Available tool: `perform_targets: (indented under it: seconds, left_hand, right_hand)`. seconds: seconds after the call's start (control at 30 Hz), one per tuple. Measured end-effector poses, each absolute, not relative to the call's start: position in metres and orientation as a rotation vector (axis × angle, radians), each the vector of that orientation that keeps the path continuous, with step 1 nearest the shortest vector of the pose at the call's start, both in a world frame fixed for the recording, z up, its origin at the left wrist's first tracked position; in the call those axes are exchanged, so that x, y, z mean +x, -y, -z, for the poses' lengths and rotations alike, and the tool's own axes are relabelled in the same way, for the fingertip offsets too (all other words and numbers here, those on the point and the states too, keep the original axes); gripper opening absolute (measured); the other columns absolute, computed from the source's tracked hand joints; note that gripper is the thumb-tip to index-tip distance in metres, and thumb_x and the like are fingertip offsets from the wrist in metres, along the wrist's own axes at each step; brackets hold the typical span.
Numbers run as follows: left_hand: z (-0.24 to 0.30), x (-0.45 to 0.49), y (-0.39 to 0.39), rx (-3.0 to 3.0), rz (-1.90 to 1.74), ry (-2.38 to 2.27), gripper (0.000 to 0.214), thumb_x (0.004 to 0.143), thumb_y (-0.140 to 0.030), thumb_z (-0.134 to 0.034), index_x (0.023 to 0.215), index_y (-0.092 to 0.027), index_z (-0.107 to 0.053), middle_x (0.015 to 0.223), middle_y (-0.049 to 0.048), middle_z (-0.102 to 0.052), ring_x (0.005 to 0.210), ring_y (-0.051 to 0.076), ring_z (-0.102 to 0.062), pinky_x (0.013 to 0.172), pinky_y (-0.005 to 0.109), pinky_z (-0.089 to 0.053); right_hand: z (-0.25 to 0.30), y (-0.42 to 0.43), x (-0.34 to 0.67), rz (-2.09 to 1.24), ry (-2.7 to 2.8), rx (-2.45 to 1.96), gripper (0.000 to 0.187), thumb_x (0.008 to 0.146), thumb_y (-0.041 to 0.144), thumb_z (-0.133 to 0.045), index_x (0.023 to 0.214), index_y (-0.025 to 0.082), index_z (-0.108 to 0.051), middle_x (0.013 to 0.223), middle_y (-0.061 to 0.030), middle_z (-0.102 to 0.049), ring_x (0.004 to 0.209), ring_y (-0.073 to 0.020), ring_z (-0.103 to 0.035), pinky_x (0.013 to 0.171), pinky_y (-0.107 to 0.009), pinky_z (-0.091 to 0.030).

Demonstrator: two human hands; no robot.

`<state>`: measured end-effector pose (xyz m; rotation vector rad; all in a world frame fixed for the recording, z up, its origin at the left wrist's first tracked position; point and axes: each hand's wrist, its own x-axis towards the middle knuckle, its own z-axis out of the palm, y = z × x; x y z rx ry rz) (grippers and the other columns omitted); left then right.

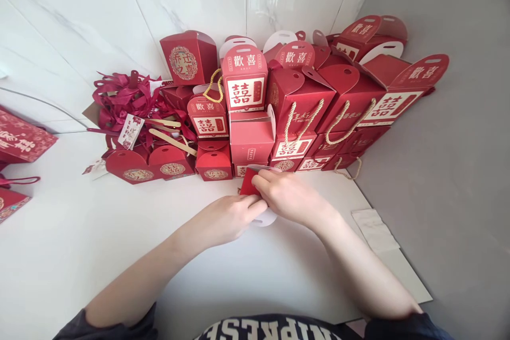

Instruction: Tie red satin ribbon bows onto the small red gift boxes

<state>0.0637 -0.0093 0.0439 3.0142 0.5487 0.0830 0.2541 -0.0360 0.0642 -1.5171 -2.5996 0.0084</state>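
Observation:
Between my hands, just in front of the stacked boxes, is a small red gift box (247,183); most of it is covered by my fingers. A pale rounded flap (266,218) of it sticks out below my hands. My right hand (285,191) is closed on its upper part, fingers bent over the red card. From the left, my left hand (235,217) grips the lower side, its fingertips touching those of the right hand. Whether the box is fully folded I cannot tell.
Red gift boxes (245,77), some with rope handles, are stacked against the marble-patterned wall. Crimson ribbons (127,101) heap up at left near wooden sticks (173,142). Red bags (24,138) lie far left. A folded white tissue (374,228) lies by the grey wall at right.

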Motion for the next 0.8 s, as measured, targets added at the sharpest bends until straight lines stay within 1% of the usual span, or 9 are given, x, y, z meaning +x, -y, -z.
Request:
perform_targets:
  seconds: [0.1,0.17,0.33,0.5,0.57,0.63,0.67,0.73,0.8]
  left_hand:
    - [-0.047,0.064,0.01,2.958,-0.086,-0.586,0.033,0.086,-0.007,-0.049,0.113,-0.022,-0.057,0.099,0.0038,-0.061,0.065,0.015,-0.059,0.05,0.029,-0.042]
    - [-0.05,0.063,0.008,2.929,-0.125,-0.607,0.029,0.09,-0.013,-0.051,0.116,-0.023,-0.057,0.109,0.0057,-0.058,0.068,0.015,-0.061,0.055,0.029,-0.045]
    - [-0.064,0.049,-0.007,2.826,-0.215,-0.67,0.028,0.091,-0.029,-0.06,0.118,-0.022,-0.058,0.119,0.0072,-0.054,0.079,0.016,-0.065,0.067,0.029,-0.052]
    - [-0.069,0.041,-0.021,2.766,-0.309,-0.649,0.023,0.093,-0.031,-0.057,0.114,-0.024,-0.061,0.129,0.0053,-0.057,0.108,0.02,-0.063,0.086,0.03,-0.053]
    - [-0.066,0.041,-0.023,2.705,-0.333,-0.624,0.032,0.093,-0.03,-0.058,0.124,-0.026,-0.057,0.139,0.005,-0.053,0.117,0.02,-0.061,0.092,0.029,-0.052]
    - [-0.062,0.043,-0.023,2.658,-0.331,-0.605,0.044,0.092,-0.031,-0.059,0.135,-0.027,-0.049,0.145,0.0054,-0.051,0.118,0.019,-0.06,0.095,0.03,-0.052]
    - [-0.06,0.044,-0.023,2.662,-0.325,-0.596,0.046,0.091,-0.032,-0.06,0.135,-0.027,-0.049,0.143,0.0056,-0.053,0.118,0.02,-0.061,0.097,0.032,-0.051]
    - [-0.055,0.047,-0.024,2.723,-0.292,-0.566,0.038,0.091,-0.035,-0.061,0.127,-0.025,-0.057,0.131,0.005,-0.063,0.115,0.022,-0.062,0.099,0.037,-0.049]
    - [-0.052,0.049,-0.025,2.801,-0.279,-0.531,0.026,0.091,-0.036,-0.06,0.113,-0.023,-0.065,0.116,0.0047,-0.071,0.11,0.024,-0.064,0.1,0.04,-0.046]
  right_hand:
    - [-0.072,0.039,0.265,-0.08,2.496,-1.55,0.019,0.095,0.011,-0.042,0.082,0.017,-0.054,0.08,-0.0038,-0.059,0.063,-0.0144,-0.049,0.055,-0.028,-0.027]
    - [-0.076,0.042,0.273,-0.196,2.44,-1.576,0.018,0.097,0.014,-0.042,0.084,0.018,-0.054,0.079,-0.0026,-0.058,0.062,-0.0134,-0.049,0.055,-0.027,-0.029]
    - [-0.08,0.044,0.285,-0.417,2.357,-1.588,0.018,0.099,0.019,-0.042,0.093,0.018,-0.058,0.085,-0.0035,-0.061,0.071,-0.0146,-0.055,0.061,-0.026,-0.036]
    - [-0.075,0.039,0.284,-0.567,2.246,-1.539,0.017,0.099,0.02,-0.043,0.101,0.019,-0.059,0.099,-0.0059,-0.063,0.078,-0.0155,-0.059,0.068,-0.026,-0.041]
    - [-0.071,0.037,0.283,-0.715,2.239,-1.459,0.02,0.1,0.018,-0.038,0.105,0.02,-0.057,0.098,-0.005,-0.065,0.078,-0.0152,-0.06,0.068,-0.026,-0.042]
    - [-0.068,0.035,0.282,-0.83,2.259,-1.428,0.022,0.1,0.017,-0.035,0.103,0.02,-0.057,0.087,-0.0026,-0.066,0.071,-0.0148,-0.059,0.064,-0.026,-0.041]
    - [-0.067,0.035,0.283,-0.829,2.248,-1.446,0.022,0.1,0.018,-0.035,0.101,0.021,-0.057,0.084,-0.002,-0.066,0.069,-0.0149,-0.058,0.062,-0.026,-0.041]
    - [-0.069,0.036,0.284,-0.705,2.15,-1.511,0.022,0.1,0.019,-0.035,0.099,0.02,-0.057,0.084,-0.0026,-0.066,0.07,-0.0156,-0.059,0.064,-0.026,-0.042]
    - [-0.074,0.039,0.286,-0.535,2.035,-1.548,0.021,0.101,0.022,-0.037,0.102,0.02,-0.057,0.095,-0.0054,-0.066,0.082,-0.0177,-0.061,0.072,-0.028,-0.045]
